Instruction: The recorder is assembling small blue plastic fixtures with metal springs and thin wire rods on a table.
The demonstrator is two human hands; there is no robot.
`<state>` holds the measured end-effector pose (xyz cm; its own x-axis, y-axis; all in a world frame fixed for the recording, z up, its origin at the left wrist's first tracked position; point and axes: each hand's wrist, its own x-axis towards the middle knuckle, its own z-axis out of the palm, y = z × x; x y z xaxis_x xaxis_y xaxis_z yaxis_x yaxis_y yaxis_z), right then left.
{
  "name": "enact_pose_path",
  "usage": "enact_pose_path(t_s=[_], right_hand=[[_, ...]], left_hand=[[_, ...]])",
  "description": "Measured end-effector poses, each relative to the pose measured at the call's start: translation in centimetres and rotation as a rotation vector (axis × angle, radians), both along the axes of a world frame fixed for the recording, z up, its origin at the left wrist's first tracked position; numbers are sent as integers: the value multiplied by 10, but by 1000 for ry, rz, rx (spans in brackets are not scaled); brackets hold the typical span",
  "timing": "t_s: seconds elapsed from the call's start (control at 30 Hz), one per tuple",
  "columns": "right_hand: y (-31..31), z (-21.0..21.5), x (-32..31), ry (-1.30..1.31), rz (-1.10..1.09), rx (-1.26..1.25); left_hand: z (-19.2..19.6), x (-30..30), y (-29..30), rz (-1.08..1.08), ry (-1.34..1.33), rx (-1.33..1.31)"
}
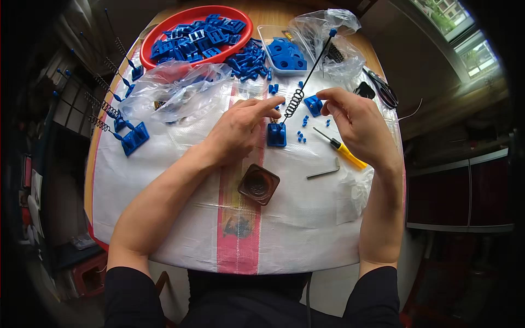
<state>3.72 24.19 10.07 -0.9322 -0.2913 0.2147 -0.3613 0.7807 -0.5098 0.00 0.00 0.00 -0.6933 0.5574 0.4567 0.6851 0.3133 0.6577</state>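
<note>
Head view: a person sat at a round surface (pixel 164 218) covered with a white woven sheet carrying a pink stripe.
Room: a window sat at upper right, dark cabinets at right and cluttered shelving at left.
Red bowl (pixel 164 30): stood at the far edge, heaped with blue plastic parts, probably as stock kept within reach.
Plastic bags (pixel 169 90): lay crumpled beside the bowl, and another lay behind a clear tray of blue pieces.
Finished rods (pixel 112 112): were lined up at the left edge, apart from the loose parts.
Left hand (pixel 240 128): rested loosely curled, forefinger stretched to the coil, seemingly steadying it; it gripped nothing.
Right hand (pixel 355 123): hovered part closed near a small blue piece (pixel 313 105); whether it pinched anything could not be told.
Rod with coil (pixel 306 79): stood tilted from a blue base (pixel 276 134) at the centre, between both hands.
Brown dish (pixel 258 184): sat nearer the body.
Screwdriver (pixel 342 148): yellow-handled, lay by the right hand, a hex key (pixel 324 173) just beside it.
</note>
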Motion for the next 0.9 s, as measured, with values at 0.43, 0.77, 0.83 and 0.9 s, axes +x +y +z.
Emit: enact_pose_path(t_s=[0.43,0.77,0.83,0.9], right_hand=[[4,8,2,-7,-22,54],[-4,-1,2,61,41,-53],[-6,-5,1,74,65,-69],[-14,-7,1,83,98,-95]], left_hand=[[-9,-5,7,36,109,-40],[3,-1,5,34,22,148],[3,5,9,10,6,153],[1,6,9,-2,13,134]])
